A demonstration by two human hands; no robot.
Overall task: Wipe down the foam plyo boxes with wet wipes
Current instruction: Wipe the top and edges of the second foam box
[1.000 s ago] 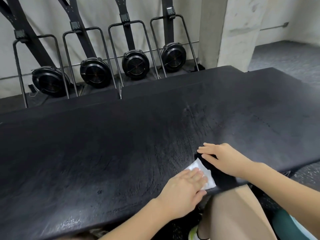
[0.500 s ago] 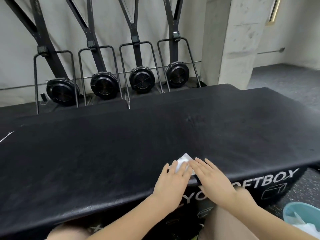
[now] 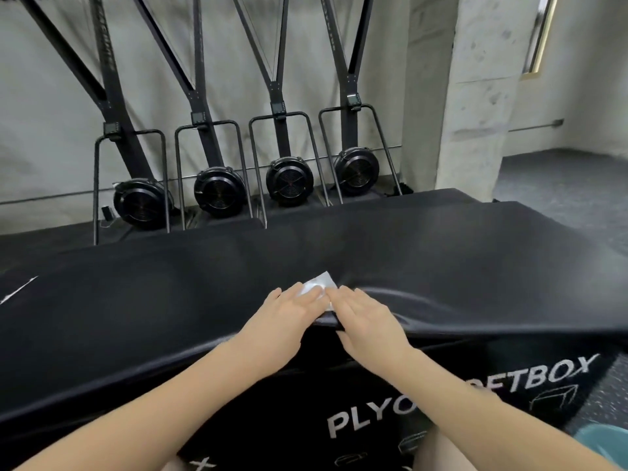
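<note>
On the black box [image 3: 170, 317] top at its near edge, left hand [image 3: 282, 321] and right hand [image 3: 367, 321] lie flat, fingers straight, pressing the wipe [image 3: 319, 283] between fingertips; uneven pressure could bunch it or slide it off.

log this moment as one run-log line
step: wiping box top | left hand: flat on wet wipe | right hand: flat beside | plyo box: near edge

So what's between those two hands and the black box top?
In the head view, a white wet wipe lies under the fingers of the left hand and right hand, against the plyo box.
</note>
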